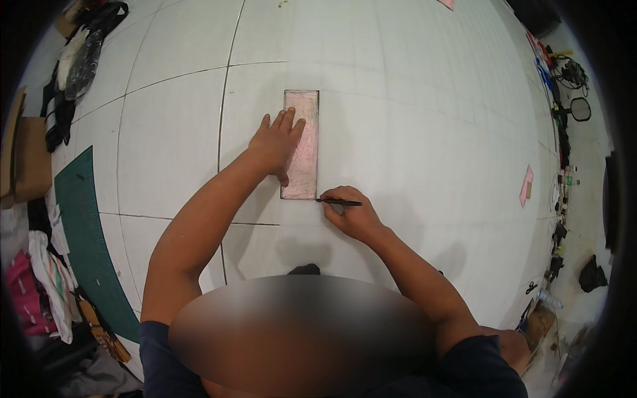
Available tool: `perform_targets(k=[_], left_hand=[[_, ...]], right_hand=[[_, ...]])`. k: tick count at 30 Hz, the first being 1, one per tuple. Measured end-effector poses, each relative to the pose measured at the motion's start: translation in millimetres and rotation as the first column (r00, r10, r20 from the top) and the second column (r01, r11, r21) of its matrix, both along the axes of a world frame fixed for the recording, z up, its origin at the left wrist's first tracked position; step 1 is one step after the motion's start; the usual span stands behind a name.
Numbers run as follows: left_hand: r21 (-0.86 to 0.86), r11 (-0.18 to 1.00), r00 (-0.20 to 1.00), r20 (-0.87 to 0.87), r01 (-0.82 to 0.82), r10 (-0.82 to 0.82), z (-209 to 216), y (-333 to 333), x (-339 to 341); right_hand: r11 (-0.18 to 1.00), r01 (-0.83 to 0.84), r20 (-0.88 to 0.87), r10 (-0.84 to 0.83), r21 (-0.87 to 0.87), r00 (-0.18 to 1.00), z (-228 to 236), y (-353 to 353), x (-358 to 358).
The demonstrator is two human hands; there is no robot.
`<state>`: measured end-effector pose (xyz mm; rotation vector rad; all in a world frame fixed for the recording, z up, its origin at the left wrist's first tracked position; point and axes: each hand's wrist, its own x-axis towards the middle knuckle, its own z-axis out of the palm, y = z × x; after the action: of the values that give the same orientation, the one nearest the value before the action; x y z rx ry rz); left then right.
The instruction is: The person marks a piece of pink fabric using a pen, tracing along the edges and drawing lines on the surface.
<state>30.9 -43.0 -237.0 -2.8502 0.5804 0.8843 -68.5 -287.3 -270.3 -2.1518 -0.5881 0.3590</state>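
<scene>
Left hand (273, 147): fingers spread on pink strip (305, 156)
Right hand (353, 213): fingers pinching pen (346, 203)
Pen tip: at strip's lower right corner

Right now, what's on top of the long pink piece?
The left hand rests on the long pink piece, covering part of its left side. Faint lines show on the uncovered part; whatever is under the hand is hidden.
</scene>
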Motion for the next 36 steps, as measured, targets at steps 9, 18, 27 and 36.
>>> perform_targets(k=[9, 18, 27, 36], left_hand=[[0.056, 0.998, 1.000, 0.015, 0.003, -0.004, 1.6, -4.2, -3.3], [0.094, 0.995, 1.000, 0.019, 0.021, -0.022, 0.1, -11.9, 0.7], [0.142, 0.989, 0.999, 0.018, 0.034, -0.037, 2.7, -14.5, -1.8], [0.083, 0.997, 1.000, 0.016, 0.001, -0.002, -1.1, -8.4, 1.8]], right_hand=[[0.974, 0.196, -0.063, -0.190, 0.113, 0.980, 22.8, 13.6, 51.7], [0.975, 0.215, 0.186, -0.223, 0.062, 0.957, -10.2, 41.1, 177.4], [0.976, 0.119, 0.335, -0.053, -0.182, 0.941, -6.4, 52.5, 184.9], [0.956, -0.167, 0.320, 0.240, -0.241, 0.916, -1.0, 24.0, 71.9]])
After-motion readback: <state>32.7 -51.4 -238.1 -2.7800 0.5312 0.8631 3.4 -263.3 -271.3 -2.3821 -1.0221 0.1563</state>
